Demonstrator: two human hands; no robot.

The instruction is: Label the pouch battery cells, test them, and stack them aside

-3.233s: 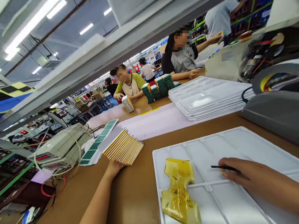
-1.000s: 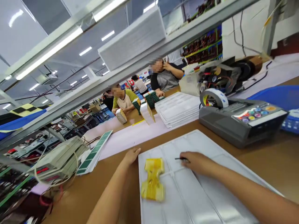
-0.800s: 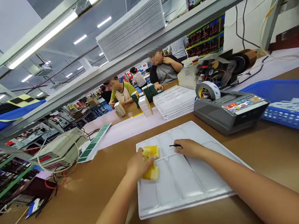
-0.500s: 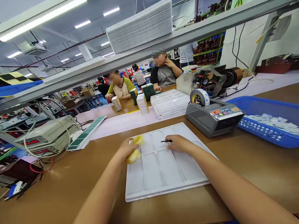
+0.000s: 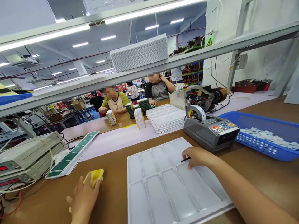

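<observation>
My left hand (image 5: 83,196) is over the brown tabletop, left of the white tray. Its fingers are spread across a yellow sponge-like piece (image 5: 96,177) on the table, partly hidden under the hand. My right hand (image 5: 198,157) is closed on a thin black tool (image 5: 186,159), whose pointed end sticks out to the left; its exact kind is not clear. That hand is over the right part of the white compartment tray (image 5: 168,182), which lies flat with shallow rectangular pockets. My right forearm covers part of the tray's right side.
A grey tape dispenser (image 5: 210,130) stands behind the tray, with a blue basket (image 5: 268,147) of small white pieces to its right. More white trays (image 5: 165,116) are stacked farther back. Green-and-white strips (image 5: 72,155) and instrument boxes (image 5: 30,158) are at left. Two people sit opposite.
My left hand has moved left off the tray with the yellow piece, and its fingers have spread. My right hand has shifted right over the tray, still holding the black tool. The view has tilted.
</observation>
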